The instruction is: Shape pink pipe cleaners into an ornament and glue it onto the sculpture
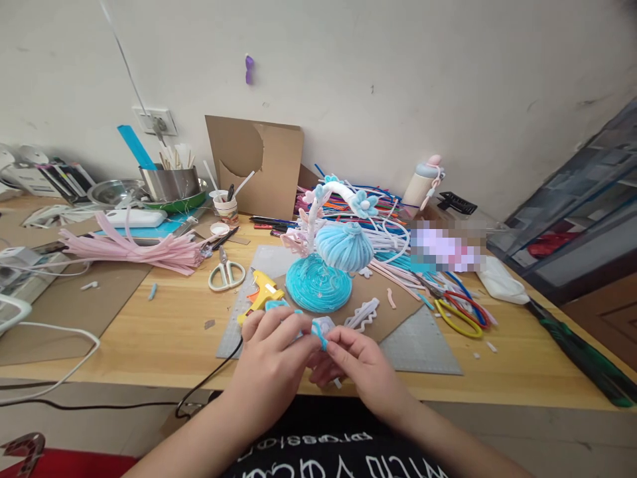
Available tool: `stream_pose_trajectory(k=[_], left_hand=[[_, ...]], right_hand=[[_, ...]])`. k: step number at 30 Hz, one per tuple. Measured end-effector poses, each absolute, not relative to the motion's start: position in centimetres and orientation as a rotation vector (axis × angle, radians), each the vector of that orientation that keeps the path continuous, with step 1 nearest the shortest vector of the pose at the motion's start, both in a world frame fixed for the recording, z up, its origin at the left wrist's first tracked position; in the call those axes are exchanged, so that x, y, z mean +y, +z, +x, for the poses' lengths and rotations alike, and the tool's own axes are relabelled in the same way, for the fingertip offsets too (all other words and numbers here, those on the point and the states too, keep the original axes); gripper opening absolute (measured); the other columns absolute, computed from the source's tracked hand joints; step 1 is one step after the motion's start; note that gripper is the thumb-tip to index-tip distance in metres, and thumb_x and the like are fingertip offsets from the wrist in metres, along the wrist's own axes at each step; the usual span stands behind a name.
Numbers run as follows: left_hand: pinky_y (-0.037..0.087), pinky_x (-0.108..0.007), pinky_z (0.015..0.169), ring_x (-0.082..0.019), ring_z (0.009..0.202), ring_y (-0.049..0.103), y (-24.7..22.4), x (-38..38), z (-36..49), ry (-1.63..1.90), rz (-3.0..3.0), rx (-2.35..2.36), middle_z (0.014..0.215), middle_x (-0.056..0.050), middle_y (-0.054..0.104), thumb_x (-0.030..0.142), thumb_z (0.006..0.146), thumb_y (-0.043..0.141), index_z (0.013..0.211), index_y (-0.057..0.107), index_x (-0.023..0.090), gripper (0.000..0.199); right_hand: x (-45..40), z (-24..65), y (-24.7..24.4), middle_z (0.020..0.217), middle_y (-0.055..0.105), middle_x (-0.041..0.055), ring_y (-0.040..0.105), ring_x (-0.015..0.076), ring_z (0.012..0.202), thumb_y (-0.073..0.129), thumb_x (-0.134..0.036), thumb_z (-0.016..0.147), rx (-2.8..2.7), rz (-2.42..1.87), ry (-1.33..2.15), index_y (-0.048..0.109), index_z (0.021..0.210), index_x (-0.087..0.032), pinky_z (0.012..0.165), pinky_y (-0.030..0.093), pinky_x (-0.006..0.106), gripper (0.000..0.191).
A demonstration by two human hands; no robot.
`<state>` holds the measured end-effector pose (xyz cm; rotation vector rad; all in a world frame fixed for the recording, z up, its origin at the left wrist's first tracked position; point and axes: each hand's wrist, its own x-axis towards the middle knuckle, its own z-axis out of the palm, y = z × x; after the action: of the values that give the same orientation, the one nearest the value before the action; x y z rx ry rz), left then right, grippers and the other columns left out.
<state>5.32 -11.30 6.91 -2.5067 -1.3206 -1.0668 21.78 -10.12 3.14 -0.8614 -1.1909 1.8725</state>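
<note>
My left hand (277, 348) and my right hand (365, 368) meet low over the front of the table, fingertips pinched together on a light blue pipe cleaner (320, 334). A pale fuzzy piece shows between them, partly hidden by my fingers. More blue fuzzy loops stick out above my left knuckles. Just beyond stands a lamp-shaped pipe-cleaner craft: a round blue base (318, 285), a curved white stem with flowers, and a hanging pleated blue shade (345, 247). A yellow glue gun (263, 295) lies beside the base, close to my left hand.
Under the craft are cardboard and a grey cutting mat (423, 355). White-handled scissors (226, 273) and a pink pipe-cleaner bundle (134, 249) lie left. Yellow-and-red-handled tools (458, 318) lie right. Behind are a pipe-cleaner pile, a bottle (423, 182) and a cardboard sheet (281, 166).
</note>
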Motion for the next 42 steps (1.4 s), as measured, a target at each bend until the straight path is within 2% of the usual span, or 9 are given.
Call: stream_pose_trajectory(k=[4, 7, 11, 13, 17, 27, 34, 42], left_hand=[[0.033, -0.034, 0.077, -0.019, 0.084, 0.053, 5.1, -11.5, 4.8, -1.393, -2.337, -1.428, 0.087, -0.003, 0.062, 0.013, 0.076, 0.063, 0.085, 0.064, 0.024, 0.014], [0.039, -0.031, 0.071, -0.017, 0.076, 0.054, 3.6, -11.4, 4.7, -1.778, -2.419, -1.803, 0.078, -0.002, 0.06, 0.019, 0.076, 0.064, 0.075, 0.059, 0.02, 0.004], [0.043, -0.027, 0.062, -0.014, 0.063, 0.055, 2.4, -10.9, 5.2, -2.375, -2.547, -2.426, 0.065, 0.001, 0.059, 0.03, 0.075, 0.064, 0.072, 0.058, 0.017, 0.015], [0.043, -0.025, 0.062, -0.012, 0.059, 0.053, 2.2, -10.7, 5.5, -2.602, -2.484, -2.562, 0.06, 0.002, 0.058, 0.031, 0.073, 0.066, 0.069, 0.057, 0.016, 0.018], [0.04, -0.021, 0.058, -0.009, 0.056, 0.05, 2.3, -10.7, 5.7, -2.823, -2.296, -2.661, 0.059, 0.003, 0.058, 0.028, 0.07, 0.07, 0.067, 0.058, 0.015, 0.018], [0.036, -0.02, 0.056, -0.008, 0.053, 0.045, 3.3, -10.7, 5.7, -2.714, -2.484, -2.693, 0.054, 0.004, 0.054, 0.027, 0.071, 0.068, 0.064, 0.059, 0.013, 0.018], [0.04, -0.024, 0.061, -0.011, 0.058, 0.052, 3.4, -10.7, 5.9, -2.602, -2.601, -2.618, 0.059, 0.001, 0.058, 0.027, 0.073, 0.067, 0.066, 0.059, 0.013, 0.017], [0.043, -0.025, 0.057, -0.012, 0.054, 0.055, 3.4, -10.8, 6.3, -2.607, -2.582, -2.566, 0.056, 0.002, 0.058, 0.03, 0.072, 0.067, 0.065, 0.056, 0.016, 0.019]], right_hand=[[-10.1, 21.6, 2.5, 0.073, 0.065, 0.0024, 0.065, 0.0132, 0.059, 0.054, -0.039, 0.085, -1.114, -0.844, 1.842, 0.05, 0.083, -0.016, 0.059, 0.051, 0.028, 0.024], [-10.1, 21.3, 2.3, 0.073, 0.065, 0.0024, 0.065, 0.0137, 0.06, 0.055, -0.038, 0.085, -1.094, -0.853, 1.807, 0.048, 0.083, -0.016, 0.06, 0.052, 0.029, 0.023], [-10.3, 20.9, 2.1, 0.07, 0.064, 0.0018, 0.065, 0.0139, 0.058, 0.057, -0.037, 0.083, -1.131, -0.867, 1.823, 0.049, 0.082, -0.015, 0.059, 0.052, 0.029, 0.023], [-10.3, 20.7, 2.0, 0.068, 0.064, 0.0013, 0.065, 0.0142, 0.058, 0.057, -0.036, 0.083, -1.155, -0.863, 1.833, 0.049, 0.083, -0.016, 0.058, 0.053, 0.029, 0.022], [-10.4, 20.6, 1.5, 0.067, 0.062, 0.0002, 0.065, 0.0145, 0.06, 0.055, -0.035, 0.085, -1.234, -0.866, 1.819, 0.05, 0.084, -0.016, 0.059, 0.053, 0.028, 0.02], [-10.4, 21.1, 1.7, 0.064, 0.059, -0.0003, 0.063, 0.0129, 0.057, 0.047, -0.037, 0.089, -1.414, -0.929, 1.682, 0.056, 0.08, -0.016, 0.059, 0.053, 0.026, 0.024], [-10.5, 21.2, 1.9, 0.062, 0.06, -0.0002, 0.062, 0.0142, 0.056, 0.045, -0.037, 0.089, -1.46, -0.946, 1.599, 0.055, 0.076, -0.019, 0.058, 0.054, 0.027, 0.025], [-10.5, 21.4, 2.3, 0.059, 0.059, 0.0, 0.061, 0.0144, 0.057, 0.043, -0.038, 0.09, -1.54, -0.98, 1.509, 0.054, 0.072, -0.019, 0.057, 0.051, 0.026, 0.029]])
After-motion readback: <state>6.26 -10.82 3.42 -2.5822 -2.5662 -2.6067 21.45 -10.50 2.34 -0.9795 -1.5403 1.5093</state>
